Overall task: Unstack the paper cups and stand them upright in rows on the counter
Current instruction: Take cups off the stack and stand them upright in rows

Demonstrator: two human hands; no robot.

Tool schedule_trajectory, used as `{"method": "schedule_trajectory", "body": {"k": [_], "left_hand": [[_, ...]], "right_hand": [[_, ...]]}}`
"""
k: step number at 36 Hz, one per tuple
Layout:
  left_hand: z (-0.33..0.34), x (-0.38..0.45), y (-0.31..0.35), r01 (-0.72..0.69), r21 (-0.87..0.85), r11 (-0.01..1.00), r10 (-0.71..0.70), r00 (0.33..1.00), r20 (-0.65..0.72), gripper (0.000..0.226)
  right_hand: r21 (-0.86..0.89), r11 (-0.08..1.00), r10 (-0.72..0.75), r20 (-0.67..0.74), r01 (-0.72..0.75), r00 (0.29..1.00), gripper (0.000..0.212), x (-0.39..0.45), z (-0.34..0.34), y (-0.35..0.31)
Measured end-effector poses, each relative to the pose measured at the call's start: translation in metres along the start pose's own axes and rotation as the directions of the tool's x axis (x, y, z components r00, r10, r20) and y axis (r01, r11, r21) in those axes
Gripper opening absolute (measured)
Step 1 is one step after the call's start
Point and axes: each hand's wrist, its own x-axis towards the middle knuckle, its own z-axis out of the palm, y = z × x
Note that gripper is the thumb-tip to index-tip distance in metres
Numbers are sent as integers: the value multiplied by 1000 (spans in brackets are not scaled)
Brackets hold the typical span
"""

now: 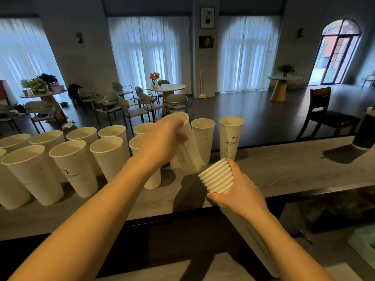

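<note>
Gripping a single cup (187, 147) tilted, the left hand (162, 140) lowers it beside the standing rows (85, 157) on the counter (294, 169); the right hand (241, 191) clasps the nested stack (218, 176), rims exposed for pulling.

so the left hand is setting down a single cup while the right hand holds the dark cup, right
Not quite. The head view shows the right hand holding the stack of white cups, not the dark cup, which stands untouched at the counter's far right. The left hand does hold a single cup.
</note>
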Motion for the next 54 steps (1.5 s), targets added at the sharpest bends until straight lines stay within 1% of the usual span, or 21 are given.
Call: {"method": "schedule_trajectory", "body": {"k": [2,4,11,16,19,22,24,26,27,28,29,30,31,32,38,42,45,49,51,52,54], "left_hand": [[21,3,-4,15,88,996,-25,994,107,9],[40,3,-9,2,172,985,-31,986,166,11],[68,6,-20,-81,342,936,41,991,124,30],[74,11,-26,-139,462,876,73,985,158,39],[74,13,-27,-143,463,875,59,980,191,41],[69,16,-21,-81,383,920,8,982,188,50],[62,16,-14,-104,389,915,68,992,104,56],[57,11,2,-168,342,925,174,985,14,50],[54,8,11,-186,208,960,179,983,51,44],[50,4,22,-157,16,987,152,974,170,39],[48,1,32,-77,-170,982,134,928,348,32],[48,-2,39,11,-296,955,147,850,506,24],[49,-3,43,51,-350,935,178,787,591,21],[50,-4,44,62,-369,927,197,758,622,21],[60,-4,46,167,-443,881,150,788,597,16],[63,-1,55,189,-433,882,128,787,604,13],[67,1,60,207,-406,890,76,810,581,6],[68,5,61,213,-396,893,44,835,549,16],[63,9,61,181,-398,899,43,870,492,10],[59,12,61,164,-400,902,26,903,428,10],[50,21,58,111,-389,914,-18,972,235,19]], "right_hand": [[24,1000,5,9,-5,1000,112,3,1,3],[48,999,11,21,-12,1000,113,5,2,5],[85,996,1,9,-1,1000,115,15,5,8],[104,994,-13,9,12,1000,116,20,4,7],[106,994,-22,12,20,1000,117,21,2,7],[117,993,-34,3,33,999,116,19,-2,7],[123,991,-49,-6,49,999,115,17,-6,7],[128,989,-69,-18,71,997,111,15,-10,7],[131,988,-79,-24,82,997,108,14,-12,7],[129,988,-86,-27,89,996,105,13,-14,6],[122,988,-88,-29,91,996,105,13,-15,6],[114,990,-84,-30,87,996,106,12,-17,6],[107,991,-78,-32,81,996,108,12,-19,7],[99,992,-78,-35,81,996,109,10,-20,7],[62,995,-74,-48,77,996,107,6,-25,14],[84,994,-66,-22,68,998,105,4,-28,22],[109,992,-58,-4,58,998,104,1,-32,27],[81,996,-38,8,37,999,121,-2,-34,34],[74,997,-24,-9,25,1000,121,-2,-37,38],[70,997,-9,-23,10,1000,119,-2,-39,41],[52,998,35,-49,-32,998,117,-2,-44,49]]}}
